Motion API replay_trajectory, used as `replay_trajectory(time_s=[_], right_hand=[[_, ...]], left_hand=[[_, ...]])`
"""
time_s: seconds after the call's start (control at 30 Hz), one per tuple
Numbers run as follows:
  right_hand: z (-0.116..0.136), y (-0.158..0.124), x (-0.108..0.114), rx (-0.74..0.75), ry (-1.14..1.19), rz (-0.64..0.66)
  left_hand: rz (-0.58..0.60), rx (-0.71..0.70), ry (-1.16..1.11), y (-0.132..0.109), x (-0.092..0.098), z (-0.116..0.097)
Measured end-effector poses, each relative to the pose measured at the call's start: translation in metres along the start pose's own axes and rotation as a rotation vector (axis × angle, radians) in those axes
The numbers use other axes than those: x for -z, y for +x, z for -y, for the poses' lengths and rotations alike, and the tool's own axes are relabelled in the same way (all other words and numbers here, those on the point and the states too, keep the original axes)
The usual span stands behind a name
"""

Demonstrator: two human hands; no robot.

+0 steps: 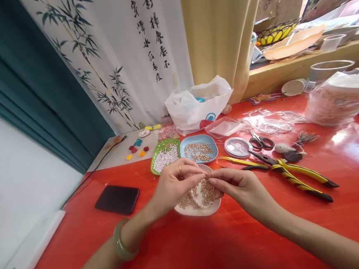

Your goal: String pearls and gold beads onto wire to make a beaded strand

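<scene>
Both hands meet fingertip to fingertip above a white dish point(198, 212) of small gold beads. My left hand point(179, 183), with a ring on one finger and a bangle at the wrist, is closed in a pinch. Opposite it, my right hand point(234, 183) pinches with thumb and forefinger. A fine thread seems to run between the fingertips, too thin to make out fully. Below them a strand of pearly beads point(198, 204) curves down into the dish. Just behind stand a green dish point(152, 166) of white pearl beads and a blue dish point(214, 150) of gold beads.
Right of the dishes lie a spool of clear line point(238, 147), scissors point(262, 142), yellow tweezers point(244, 161) and yellow-black pliers point(283, 167). A phone point(116, 200) lies at left. A white plastic bag point(193, 108) and a large wrapped tub point(340, 97) stand farther back.
</scene>
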State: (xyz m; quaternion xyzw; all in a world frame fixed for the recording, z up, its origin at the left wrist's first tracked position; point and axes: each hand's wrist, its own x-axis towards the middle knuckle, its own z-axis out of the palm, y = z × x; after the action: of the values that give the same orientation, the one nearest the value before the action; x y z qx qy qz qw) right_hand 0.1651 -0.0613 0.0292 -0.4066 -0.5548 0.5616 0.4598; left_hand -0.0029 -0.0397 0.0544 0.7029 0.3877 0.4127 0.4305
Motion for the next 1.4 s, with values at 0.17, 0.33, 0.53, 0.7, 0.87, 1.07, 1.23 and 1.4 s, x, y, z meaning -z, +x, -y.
replay_trajectory(time_s=[0.17, 0.33, 0.53, 0.7, 0.87, 1.07, 1.23, 1.4], right_hand=[[0.028, 0.008, 0.002, 0.066, -0.140, 0.059], [0.056, 0.014, 0.003, 0.180, -0.272, 0.062], [0.066, 0.017, 0.004, 0.155, -0.227, 0.071], [0.068, 0.019, 0.007, 0.140, -0.223, 0.108], [0.065, 0.019, 0.006, 0.151, -0.238, 0.128], [0.064, 0.021, 0.003, 0.176, -0.268, 0.168], [0.065, 0.021, 0.004, 0.086, -0.258, 0.192], [0.061, 0.023, 0.005, 0.030, -0.167, 0.220]], left_hand=[[-0.064, -0.073, 0.006, 0.002, 0.007, -0.017], [-0.116, -0.113, 0.020, 0.009, 0.013, -0.033], [-0.087, -0.120, -0.073, 0.020, 0.013, -0.040], [0.014, -0.033, -0.207, 0.026, 0.012, -0.039], [0.022, -0.001, -0.301, 0.027, 0.011, -0.037], [-0.026, -0.029, -0.288, 0.026, 0.013, -0.040], [-0.035, -0.010, -0.313, 0.025, 0.012, -0.041], [-0.005, -0.008, -0.330, 0.027, 0.008, -0.036]])
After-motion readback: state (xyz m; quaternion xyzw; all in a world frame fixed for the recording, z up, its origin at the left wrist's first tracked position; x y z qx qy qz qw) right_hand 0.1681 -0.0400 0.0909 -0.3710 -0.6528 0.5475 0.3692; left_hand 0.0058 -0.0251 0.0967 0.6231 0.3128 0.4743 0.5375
